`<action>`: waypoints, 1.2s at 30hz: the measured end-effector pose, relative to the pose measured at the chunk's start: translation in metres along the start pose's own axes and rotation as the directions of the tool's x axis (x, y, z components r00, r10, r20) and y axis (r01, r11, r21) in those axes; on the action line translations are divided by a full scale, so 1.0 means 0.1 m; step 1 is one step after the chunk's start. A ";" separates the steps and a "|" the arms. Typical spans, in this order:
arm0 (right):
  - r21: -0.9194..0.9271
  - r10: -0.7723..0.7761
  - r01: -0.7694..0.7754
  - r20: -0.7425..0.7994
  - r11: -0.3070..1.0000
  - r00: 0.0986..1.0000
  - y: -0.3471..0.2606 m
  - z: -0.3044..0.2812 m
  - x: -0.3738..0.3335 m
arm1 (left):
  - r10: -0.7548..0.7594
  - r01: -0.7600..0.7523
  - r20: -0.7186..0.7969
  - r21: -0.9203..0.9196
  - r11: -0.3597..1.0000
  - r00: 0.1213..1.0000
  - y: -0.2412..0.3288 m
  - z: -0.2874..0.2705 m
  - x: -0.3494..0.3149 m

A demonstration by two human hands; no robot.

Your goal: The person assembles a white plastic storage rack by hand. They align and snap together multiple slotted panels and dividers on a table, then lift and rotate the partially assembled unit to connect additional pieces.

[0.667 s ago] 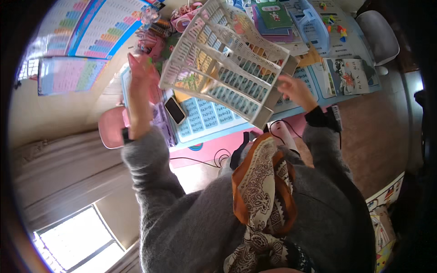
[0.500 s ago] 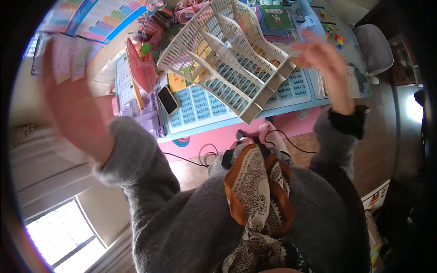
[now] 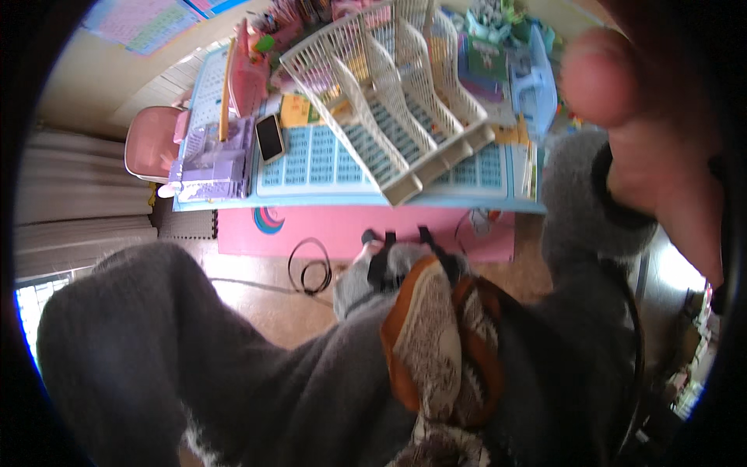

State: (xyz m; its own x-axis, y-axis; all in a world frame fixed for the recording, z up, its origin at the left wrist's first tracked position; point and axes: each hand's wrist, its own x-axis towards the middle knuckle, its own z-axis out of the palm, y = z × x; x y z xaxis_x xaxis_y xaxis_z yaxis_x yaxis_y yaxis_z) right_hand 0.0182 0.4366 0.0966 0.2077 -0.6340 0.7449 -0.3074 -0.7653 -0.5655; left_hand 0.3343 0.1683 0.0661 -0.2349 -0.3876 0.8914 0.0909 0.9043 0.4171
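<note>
White plastic rack [image 3: 401, 93] is on the table [image 3: 334, 198], mid-span, set askew: one corner points at the front edge and sits near it, the rest runs back toward the rear edge. Off-white, slatted side walls, slotted floor with the printed tabletop showing through, tall dividers splitting it into long bays, tops sweeping down in a curve to a low solid lip across the front

Hands: right hand [image 3: 654, 132] is up close to the camera, well apart from the rack, badly blurred; left hand is out of frame, only its grey sleeve [image 3: 117, 311] shows. Can't tell the grip on either

Around it: phone [image 3: 270, 138], dark screen up, between rack and left edge. Purple plastic case [image 3: 214, 167] at the front left corner. Orange paper [image 3: 297, 110] between phone and rack. Green book [image 3: 486, 58] right of the rack, toward the rear edge. Blue bin [image 3: 537, 89] along the right edge. Pink chair [image 3: 149, 144] just off the left edge
</note>
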 end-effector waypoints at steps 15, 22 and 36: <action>0.226 -0.157 0.142 0.053 0.964 0.986 0.28 -0.58 -0.16 | -0.111 0.127 -0.157 0.096 0.987 0.981 0.36 0.12 -0.48; 0.323 0.788 -0.757 -0.480 0.568 0.386 2.29 -0.66 -1.36 | -0.764 0.734 -0.176 -0.215 0.645 0.620 -0.42 0.96 -1.68; -0.294 0.517 -0.942 -0.838 -0.162 0.173 2.49 0.83 -2.83 | -0.744 0.706 0.224 0.236 0.668 0.629 -1.96 2.22 -2.63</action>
State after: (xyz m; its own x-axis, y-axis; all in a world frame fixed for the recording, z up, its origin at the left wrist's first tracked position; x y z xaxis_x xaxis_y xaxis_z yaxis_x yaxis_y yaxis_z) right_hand -0.0399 0.4161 -0.2846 -0.9016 -0.4117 0.1329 -0.4190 0.7542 -0.5056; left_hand 0.1639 0.1326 -0.2898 -0.4327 -0.8765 0.2110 -0.3335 0.3730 0.8658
